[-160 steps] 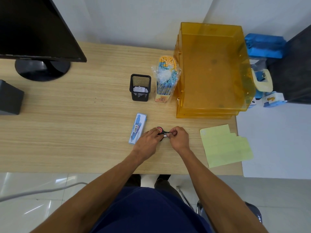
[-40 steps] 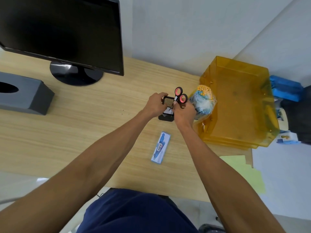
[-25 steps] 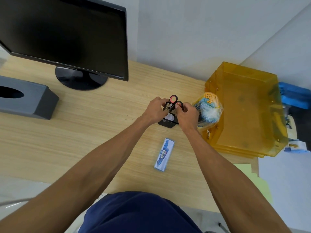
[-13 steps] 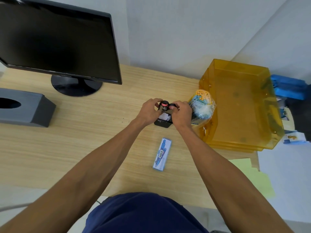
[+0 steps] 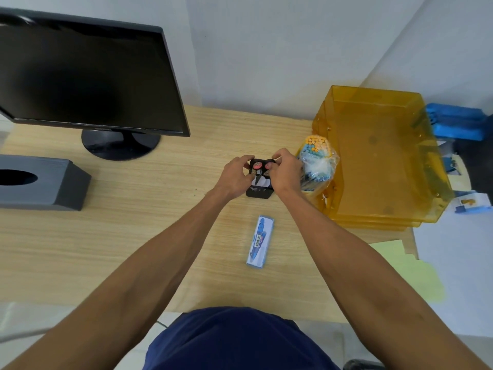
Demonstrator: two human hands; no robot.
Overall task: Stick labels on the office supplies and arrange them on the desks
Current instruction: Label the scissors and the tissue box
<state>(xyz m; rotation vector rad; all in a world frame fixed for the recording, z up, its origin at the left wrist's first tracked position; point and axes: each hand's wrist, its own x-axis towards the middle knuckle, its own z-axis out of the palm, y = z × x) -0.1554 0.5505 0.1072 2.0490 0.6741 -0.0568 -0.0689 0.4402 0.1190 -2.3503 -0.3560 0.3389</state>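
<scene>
We see the scissors (image 5: pixel 258 166) standing blades-down in the black mesh pen holder (image 5: pixel 260 193) on the bench (image 5: pixel 133 209), handles up. Our left hand (image 5: pixel 234 175) curls round the holder's rim; our right hand (image 5: pixel 285 172) pinches a scissor handle. A boxed pen (image 5: pixel 260 241) lies nearer us.

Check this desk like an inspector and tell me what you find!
Surface: wooden desk, things spread over it.
Job's things: scissors stand blades down in the mesh cup; pen pack lies flat nearer the person; pencil bag sits beside the orange trays.
Clutter: monitor, tissue box, green paper at the right edge.
Hands: left hand grips the cup; right hand pinches the scissors' handle.
Cables: maybe a pale cable on the floor; blurred.
Surroundings: white walls, blue items past the trays.
</scene>
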